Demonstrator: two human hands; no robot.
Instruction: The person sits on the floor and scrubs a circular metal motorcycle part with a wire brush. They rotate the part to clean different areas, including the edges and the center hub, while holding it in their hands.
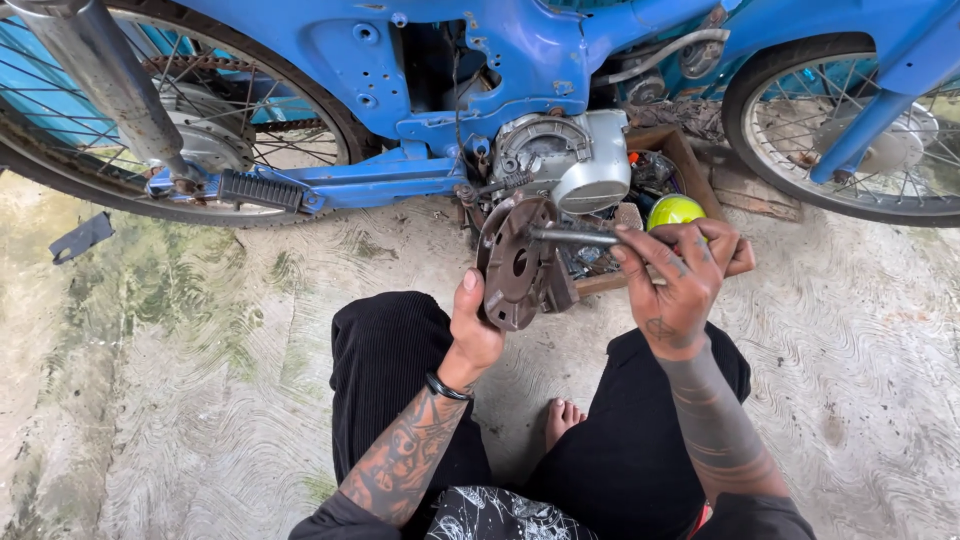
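Swirl-patterned concrete floor [200, 400] lay under a blue motorcycle [480, 60]. Left hand [473, 325] gripped the rusty round metal clutch disc [517, 262] by its lower left rim. Just right, the right hand [676, 275] pinched a grey steel tool shaft [572, 236], lying horizontally, its tip at the disc's centre.

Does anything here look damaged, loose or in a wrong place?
Yes. The engine side is open, and the left hand holds a rusty brown disc off it while the right hand holds a tool to it. A dark metal piece lies alone on the floor.
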